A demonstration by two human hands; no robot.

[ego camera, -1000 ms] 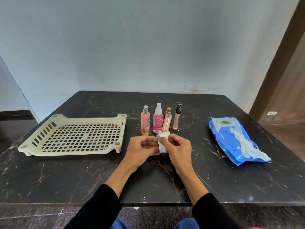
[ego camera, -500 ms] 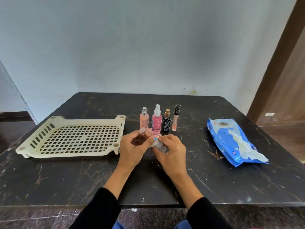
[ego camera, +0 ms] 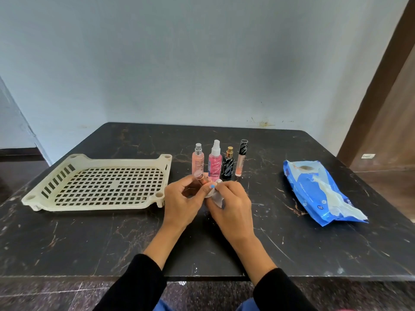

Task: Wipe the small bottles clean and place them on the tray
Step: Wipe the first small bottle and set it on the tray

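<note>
Fingers (ego camera: pixel 190 182) of your left hand (ego camera: pixel 182 203) curl round a small clear-capped peach bottle (ego camera: pixel 200 178), holding it tilted above the bench with its cap pointing up and away from you. Your right hand (ego camera: pixel 231 207) pinches a crumpled white wipe (ego camera: pixel 216 196) against the bottle's lower end, the two hands touching just in front of you.

Just beyond your hands, four more small bottles stand upright in a row: a peach spray bottle with a silver top (ego camera: pixel 198 161), a pink spray bottle with a white nozzle (ego camera: pixel 215 161), a black patterned bottle with a gold cap (ego camera: pixel 227 163) and a slim peach tube with a black cap (ego camera: pixel 240 158).

To your left, the cream perforated plastic tray (ego camera: pixel 45 194) lies flat on the dark marbled bench (ego camera: pixel 89 243), holding no bottle. Well off to your right lies a blue pack of wipes (ego camera: pixel 314 189), a white sheet trailing from its opening.
</note>
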